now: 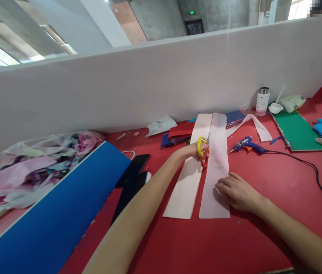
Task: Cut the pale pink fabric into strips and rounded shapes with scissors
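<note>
My left hand (202, 149) is closed around scissors (204, 159) with one yellow and one orange-red handle loop. Their blades point away from me, along the line between a long cream strip (182, 192) and a pale pink strip (217, 152). A gap separates the near ends of the strips; at the far end they lie edge to edge, and I cannot tell whether they are joined. Resting on the pink strip's right edge, near its close end, is my right hand (236, 191), fingers loosely bent and apart, gripping nothing visible.
Right of the strips lies a blue glue gun (248, 144) with a black cord. Beyond are a green board (300, 131), a patterned bottle (262, 101) and a white bowl (275, 109). A large blue board (64, 205), dark flat devices (129, 190) and a scrap-filled plastic bag (43, 163) occupy the left.
</note>
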`<state>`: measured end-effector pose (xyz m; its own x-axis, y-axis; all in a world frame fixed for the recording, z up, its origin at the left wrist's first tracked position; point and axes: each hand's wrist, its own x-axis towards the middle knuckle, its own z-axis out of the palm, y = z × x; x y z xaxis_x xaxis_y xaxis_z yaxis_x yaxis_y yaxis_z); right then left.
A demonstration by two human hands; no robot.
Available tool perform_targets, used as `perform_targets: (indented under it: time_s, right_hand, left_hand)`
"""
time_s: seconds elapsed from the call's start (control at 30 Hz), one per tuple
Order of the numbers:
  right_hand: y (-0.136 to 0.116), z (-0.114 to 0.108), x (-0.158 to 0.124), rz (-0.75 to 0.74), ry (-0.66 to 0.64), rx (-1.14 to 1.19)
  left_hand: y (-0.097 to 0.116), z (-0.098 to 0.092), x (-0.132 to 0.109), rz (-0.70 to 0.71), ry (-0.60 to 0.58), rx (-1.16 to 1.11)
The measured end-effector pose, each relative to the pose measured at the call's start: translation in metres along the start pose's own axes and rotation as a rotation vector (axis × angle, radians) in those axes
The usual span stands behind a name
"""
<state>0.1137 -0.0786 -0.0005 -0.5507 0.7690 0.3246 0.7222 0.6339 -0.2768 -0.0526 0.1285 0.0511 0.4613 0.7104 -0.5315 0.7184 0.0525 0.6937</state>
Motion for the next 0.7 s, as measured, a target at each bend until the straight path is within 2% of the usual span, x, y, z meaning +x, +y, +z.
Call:
perform_targets:
  time_s: [0.17,0.33,0.53,0.7]
  right_hand:
    - [0.001,0.001,-0.001,0.062,0.048,-0.064]
    - [0.0,0.003,-0.001,0.03,0.021,-0.072]
    - [-0.002,0.006,-0.001,0.077,-0.016,-0.077]
    - [-0.002,0.006,-0.002,0.085,0.002,-0.066]
  left_hand:
    - [-0.002,-0.001,0.005,-0.017,0.008,0.036]
    - [-0.003,0.0,0.004,-0.024,0.018,0.044]
    - [-0.004,0.003,0.009,-0.013,0.045,0.078]
    - [-0.006,0.009,0.014,0.006,0.035,0.143]
